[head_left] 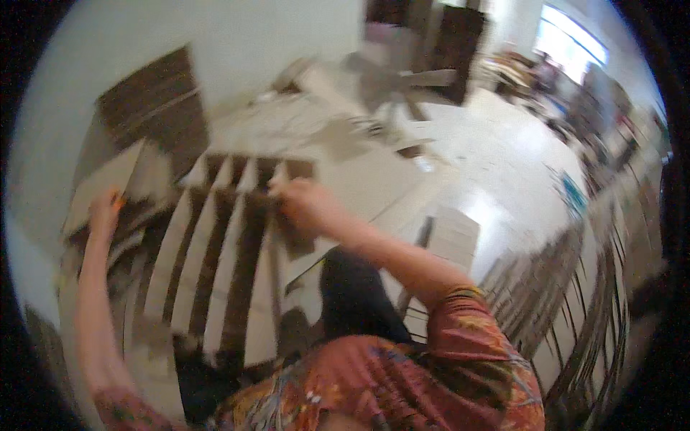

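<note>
My right hand (pixel 305 206) is closed on the upper corner of a cardboard divider grid (pixel 228 276), whose crossed brown strips stand on edge in front of me. At the far left, my left hand (pixel 106 212) is against a block of stacked cardboard pieces (pixel 108 179). Its fingers look closed, with a small orange patch near the tips; blur hides what they hold. The divider slopes toward my lap, and its lower end is near my dark-trousered leg (pixel 359 291).
Dark brown cardboard sheets (pixel 154 100) lean on the wall behind the block. Rows of thin cardboard strips (pixel 553 287) stand at the right. Flat cardboard (pixel 374 176) lies on the pale floor ahead, and a slotted pale piece (pixel 453 237) is beyond my right forearm.
</note>
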`<state>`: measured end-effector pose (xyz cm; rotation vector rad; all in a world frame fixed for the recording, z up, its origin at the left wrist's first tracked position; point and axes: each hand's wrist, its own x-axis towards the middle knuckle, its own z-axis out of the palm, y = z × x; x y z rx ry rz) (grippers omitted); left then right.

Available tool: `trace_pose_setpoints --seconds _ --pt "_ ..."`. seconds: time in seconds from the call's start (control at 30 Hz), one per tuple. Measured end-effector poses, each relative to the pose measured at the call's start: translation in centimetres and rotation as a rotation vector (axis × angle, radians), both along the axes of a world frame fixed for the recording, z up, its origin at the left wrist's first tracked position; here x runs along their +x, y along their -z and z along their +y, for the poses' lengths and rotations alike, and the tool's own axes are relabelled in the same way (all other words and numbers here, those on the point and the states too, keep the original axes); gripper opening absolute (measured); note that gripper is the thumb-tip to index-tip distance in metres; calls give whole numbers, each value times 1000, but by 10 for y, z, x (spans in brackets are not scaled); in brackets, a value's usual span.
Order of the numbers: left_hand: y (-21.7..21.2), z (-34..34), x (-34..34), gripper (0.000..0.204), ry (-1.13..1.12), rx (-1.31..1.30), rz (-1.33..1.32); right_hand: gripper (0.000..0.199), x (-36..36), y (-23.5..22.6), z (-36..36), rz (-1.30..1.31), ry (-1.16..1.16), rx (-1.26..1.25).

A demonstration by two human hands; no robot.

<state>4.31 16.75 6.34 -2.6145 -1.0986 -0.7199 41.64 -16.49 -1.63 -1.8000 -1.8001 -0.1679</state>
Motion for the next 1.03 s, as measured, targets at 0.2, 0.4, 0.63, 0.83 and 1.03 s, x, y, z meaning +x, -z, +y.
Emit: trace_pose_setpoints --seconds 0.2,0.4,0.63,0.83,1.03 --pt "-4 30 -7 21 100 -204 -231 44 -20 -21 -46 87 -51 404" --pt "-1 83 -33 26 168 -425 -395 33 -39 -37 -54 293 -180 391" --pt "-4 -123 45 36 448 -375 -653 43 -65 -46 -44 1203 -339 -2" --pt "50 -276 75 45 953 -338 -306 26 -83 -39 -33 1971 -414 228" --pt "46 -293 48 41 610 -493 -442 42 -49 -28 -48 1790 -418 41"
